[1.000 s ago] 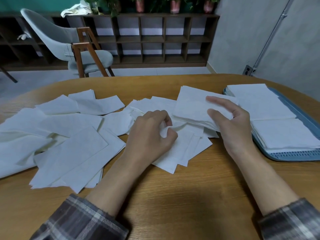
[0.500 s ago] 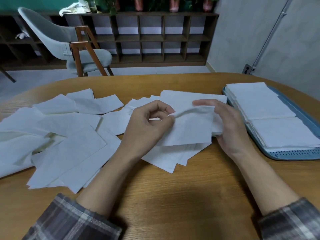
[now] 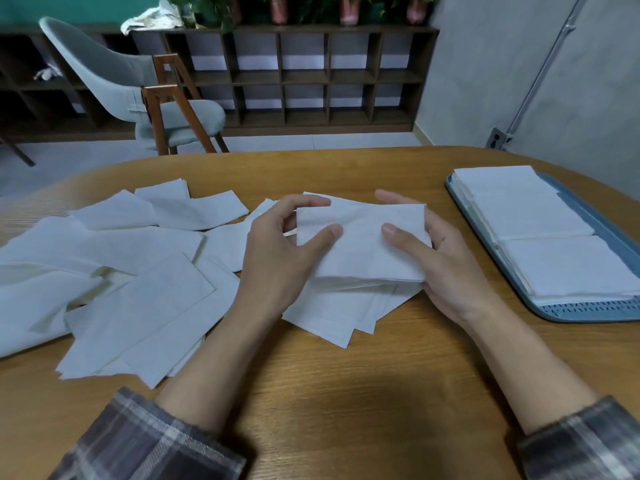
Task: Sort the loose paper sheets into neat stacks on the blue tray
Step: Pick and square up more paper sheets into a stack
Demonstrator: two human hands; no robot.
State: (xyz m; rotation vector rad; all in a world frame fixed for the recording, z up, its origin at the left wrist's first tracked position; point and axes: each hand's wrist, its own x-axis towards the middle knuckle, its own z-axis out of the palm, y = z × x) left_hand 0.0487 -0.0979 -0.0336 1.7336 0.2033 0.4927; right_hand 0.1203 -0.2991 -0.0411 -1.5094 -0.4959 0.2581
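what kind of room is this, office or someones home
Likely an office lounge or meeting room, though I can't be sure: a large rounded wooden table, a long open cubby shelf with potted plants on top, and an upholstered chair with wooden legs.

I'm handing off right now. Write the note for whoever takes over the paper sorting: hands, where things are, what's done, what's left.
Hands: left hand and right hand both hold a small bundle of sheets over the middle of the table, thumbs on top.
Blue tray, at the right: far stack and near stack, both neat.
Loose sheets: scattered over the table's left half, some under the bundle.
Done: two stacks on the tray.
Left: put the bundle on the tray, then gather the loose sheets.
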